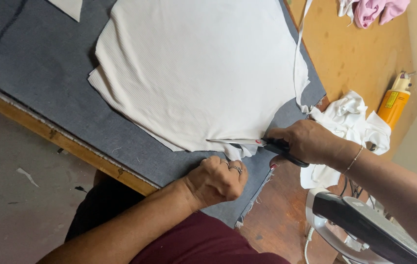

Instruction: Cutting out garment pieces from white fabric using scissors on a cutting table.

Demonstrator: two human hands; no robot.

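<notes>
White fabric (198,73): a stack of ribbed, cream-white layers lying flat across the upper middle of the frame, on a grey cloth (47,73) that covers the desk (360,54).
Scissors (262,143): black-handled, blades pointing left into the lower right edge of the fabric; the blades look nearly together, though the view there is small.
Right hand (306,142): at centre right, its grip clamped on the scissor handles, a thin bracelet on the wrist.
Left hand (215,180): at lower centre, curled into a loose fist with rings on two fingers, resting on the grey cloth just below the cut edge; whether it pinches the fabric I cannot tell.
Strip: a narrow white offcut (297,58) hangs along the right edge of the fabric.
Scraps: crumpled white pieces (350,120) at right, pink cloth (377,10) in the upper right corner.
Orange bottle (393,105): at far right, beside the scraps.
Iron (360,227): dark and white, lower right corner.
</notes>
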